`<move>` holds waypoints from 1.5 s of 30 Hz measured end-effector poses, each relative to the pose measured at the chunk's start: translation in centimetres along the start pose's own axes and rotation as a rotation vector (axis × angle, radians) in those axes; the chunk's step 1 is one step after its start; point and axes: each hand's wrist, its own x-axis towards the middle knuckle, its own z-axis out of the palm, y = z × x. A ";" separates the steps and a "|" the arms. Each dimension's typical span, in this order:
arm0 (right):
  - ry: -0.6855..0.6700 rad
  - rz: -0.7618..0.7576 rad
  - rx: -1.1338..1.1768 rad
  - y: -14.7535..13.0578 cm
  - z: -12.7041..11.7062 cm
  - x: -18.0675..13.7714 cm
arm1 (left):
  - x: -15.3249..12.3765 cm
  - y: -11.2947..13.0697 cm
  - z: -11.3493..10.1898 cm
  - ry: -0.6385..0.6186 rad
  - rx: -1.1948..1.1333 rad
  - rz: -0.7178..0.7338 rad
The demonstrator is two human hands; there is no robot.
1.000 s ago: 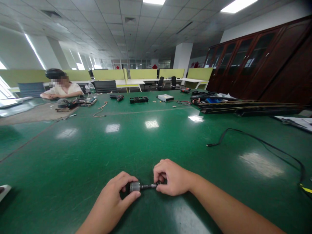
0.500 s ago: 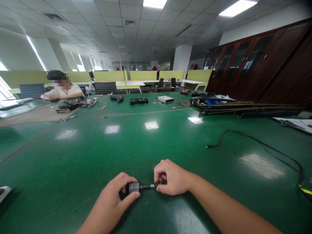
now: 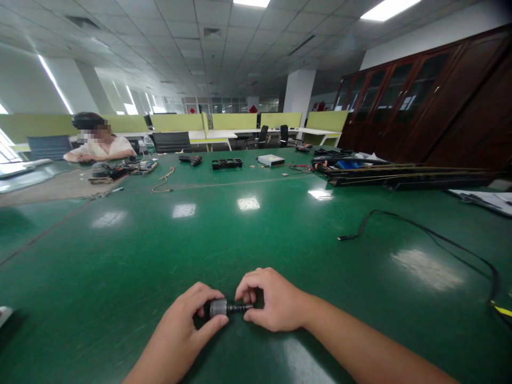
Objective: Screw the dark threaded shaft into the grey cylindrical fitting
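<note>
So we've got a metal cylinder (image 3: pixel 218 308) lying on the green tabletop (image 3: pixel 240 240) at the bottom centre of the frame, its thin dark shaft (image 3: pixel 236 308) pointing right. Our left hand (image 3: pixel 182 317) pinches the cylinder between thumb and fingers. Our right hand (image 3: pixel 276 304) is curled in a loose C around the shaft's tip, thumb and index apart; whether they touch it or hide something tiny, we can't tell.

What could bite us? The cylinder's round, so if the left pinch slackens, we reckon it could roll. A sideways nudge from the right fingers might swing the shaft off line, too.

Container-wise: a clear plastic bottle (image 3: pixel 149 144) stands upper left, contents too small to make out. The glass-fronted cabinet (image 3: pixel 384 96) fills the upper right, doors closed, and it's too dark behind the panes to see what's inside.
</note>
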 end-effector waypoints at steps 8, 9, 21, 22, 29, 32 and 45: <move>-0.073 -0.014 0.073 -0.1 -0.4 0.1 | -0.1 0.0 -0.1 -0.008 -0.012 0.005; -0.062 0.011 0.087 -0.1 -0.4 0.1 | -0.1 0.0 -0.1 -0.004 -0.012 0.003; 0.005 0.063 0.007 0.1 0.5 0.2 | 0.0 0.2 0.0 0.001 0.012 0.002; 0.004 0.053 -0.017 0.1 0.4 0.2 | 0.0 0.3 -0.1 0.003 0.011 0.002; -0.035 0.031 -0.100 0.0 0.4 0.0 | 0.1 0.3 -0.2 0.012 0.004 0.013; -0.034 0.041 -0.095 -0.1 0.4 0.0 | 0.1 0.4 -0.2 0.016 0.006 0.010; -0.017 -0.089 -0.118 0.5 0.7 0.1 | 0.0 0.3 -0.1 0.001 0.016 0.007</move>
